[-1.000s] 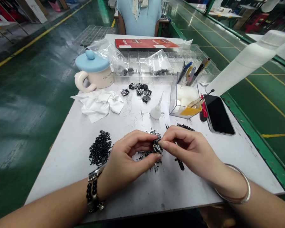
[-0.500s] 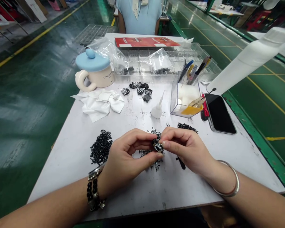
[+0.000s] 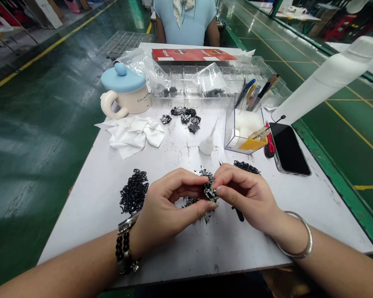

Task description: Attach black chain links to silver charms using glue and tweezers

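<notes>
My left hand (image 3: 169, 207) and my right hand (image 3: 247, 194) meet over the white table (image 3: 96, 186), both pinching one small black and silver metal part (image 3: 210, 191) between thumbs and fingertips. Under the hands lies a loose heap of similar small parts (image 3: 194, 203). A dark tool (image 3: 238, 214) sticks out from under my right hand; whether the hand grips it I cannot tell. A pile of black chain-like links (image 3: 133, 195) lies left of my left hand, and a smaller dark pile (image 3: 246, 167) sits just beyond my right hand.
Farther back are a crumpled white cloth (image 3: 132, 134), a cream mug with blue lid (image 3: 127, 93), finished black pieces (image 3: 185, 116), a small glue bottle (image 3: 209, 142), a clear tool holder (image 3: 245, 128), a phone (image 3: 289, 149), clear compartment trays (image 3: 199, 78). A person in light blue (image 3: 186, 20) sits opposite.
Both hands stay pinched on the small part, shifting only slightly. The view has tilted a little, so the table items sit marginally lower and to the right.
</notes>
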The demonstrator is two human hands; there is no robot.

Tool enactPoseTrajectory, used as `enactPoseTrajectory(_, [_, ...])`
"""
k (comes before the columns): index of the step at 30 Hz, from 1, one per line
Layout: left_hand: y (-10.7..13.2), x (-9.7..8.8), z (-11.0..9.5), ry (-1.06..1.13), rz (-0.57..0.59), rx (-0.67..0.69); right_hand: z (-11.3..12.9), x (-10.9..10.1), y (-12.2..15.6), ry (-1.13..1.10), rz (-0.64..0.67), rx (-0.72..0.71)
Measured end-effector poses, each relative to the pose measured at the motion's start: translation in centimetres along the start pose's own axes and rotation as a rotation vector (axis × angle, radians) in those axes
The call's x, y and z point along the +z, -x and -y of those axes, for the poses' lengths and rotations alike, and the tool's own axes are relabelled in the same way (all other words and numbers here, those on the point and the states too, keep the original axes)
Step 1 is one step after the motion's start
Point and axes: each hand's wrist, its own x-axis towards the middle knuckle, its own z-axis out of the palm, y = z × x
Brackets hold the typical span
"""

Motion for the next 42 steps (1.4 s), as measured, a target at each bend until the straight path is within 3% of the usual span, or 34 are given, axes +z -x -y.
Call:
enactPoseTrajectory(10, [0.0,0.0,-0.1,0.027,0.043,-0.023,0.6,-0.6,-0.2,0.123,0.074,-0.05])
enactPoseTrajectory(17, [-0.2,0.0,-0.1,0.084,0.105,0.019,1.2,-0.5,0.2,0.361,0.023,-0.315])
enactPoseTrajectory(21, [-0.2,0.0,0.2,0.058,0.111,0.041,1.6,-0.4,0.3,0.456,-0.017,-0.4])
enactPoseTrajectory(27, [0.0,-0.2,0.4,-0.01,0.125,0.073,1.5,-0.2,0.4,0.452,-0.051,-0.388])
enactPoseTrajectory(35, [0.1,0.0,0.1,-0.115,0.109,0.21,1.4,-0.4,0.4,0.642,-0.072,-0.589])
enactPoseTrajectory(42, [0.4,-0.3,0.3,-0.212,0.121,0.251,1.6,-0.3,0.5,0.698,-0.061,-0.641])
